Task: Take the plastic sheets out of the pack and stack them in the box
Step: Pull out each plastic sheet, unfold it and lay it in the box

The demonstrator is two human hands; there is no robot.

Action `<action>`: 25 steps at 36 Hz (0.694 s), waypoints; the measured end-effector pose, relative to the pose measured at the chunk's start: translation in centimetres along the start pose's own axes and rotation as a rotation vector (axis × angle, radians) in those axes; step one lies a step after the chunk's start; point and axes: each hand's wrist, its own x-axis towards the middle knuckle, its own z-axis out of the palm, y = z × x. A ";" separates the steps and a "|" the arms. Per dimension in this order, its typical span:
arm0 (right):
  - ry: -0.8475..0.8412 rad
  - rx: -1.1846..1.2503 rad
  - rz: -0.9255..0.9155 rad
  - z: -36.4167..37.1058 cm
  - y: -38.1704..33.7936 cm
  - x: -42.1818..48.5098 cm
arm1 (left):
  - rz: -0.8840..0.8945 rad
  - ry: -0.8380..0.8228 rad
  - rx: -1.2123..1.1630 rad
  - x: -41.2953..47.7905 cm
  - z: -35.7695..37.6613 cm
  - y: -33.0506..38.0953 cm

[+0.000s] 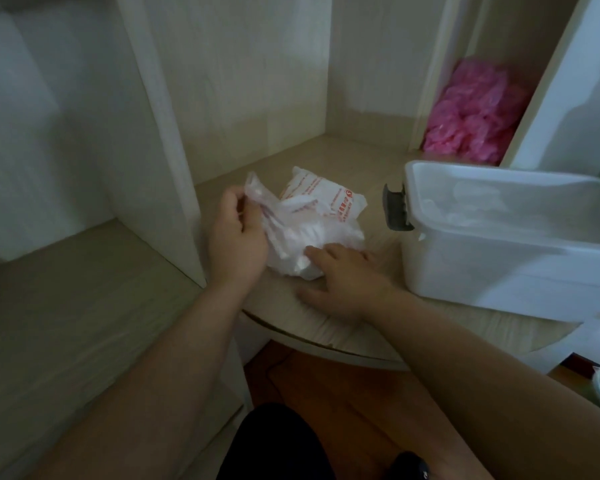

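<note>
A crumpled white plastic pack [326, 202] with red print lies on the pale wooden shelf [354, 327]. My left hand [236, 237] pinches the pack's loose upper-left edge and lifts it. My right hand [343, 275] lies with straight fingers on the shelf, fingertips touching the white sheets [302, 251] that bulge from the pack's near side. A translucent white box [506, 244] with a grey latch [395, 209] stands open to the right of the pack; pale sheets show faintly inside it.
A heap of pink plastic [475, 112] fills the narrow compartment at the back right. An upright cabinet divider [160, 140] stands left of my left hand. The shelf's curved front edge overhangs a brown wooden floor [326, 393].
</note>
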 end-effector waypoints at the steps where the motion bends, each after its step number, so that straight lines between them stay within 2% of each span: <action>1: -0.020 0.001 0.019 -0.2 -0.1 0.0 | 0.018 0.014 -0.002 0.3 -0.2 0.4; 5: -0.131 -0.020 0.055 -1.4 -0.4 -0.1 | 0.068 -0.011 -0.104 1.5 -0.8 2.7; 7: -0.127 0.057 0.053 -2.4 -0.9 -0.3 | 0.088 -0.065 -0.152 1.8 -1.0 3.7; 9: 0.039 0.268 0.012 -3.6 -1.3 -0.7 | 0.119 -0.119 -0.193 2.1 -1.1 4.6; 12: 0.394 0.636 -0.049 -6.0 -2.3 -1.8 | 0.106 -0.240 -0.275 2.4 -1.2 5.8; 15: 0.586 0.773 -0.090 -8.9 -2.2 -2.5 | 0.041 -0.378 -0.331 2.9 -1.2 6.3; 21: 0.478 0.854 -0.098 -12.0 -1.5 -3.6 | -0.010 -0.576 -0.372 2.2 -0.1 8.3; 25: 0.563 0.841 -0.109 -13.1 -1.2 -4.9 | 0.066 -0.593 -0.248 1.7 1.0 9.6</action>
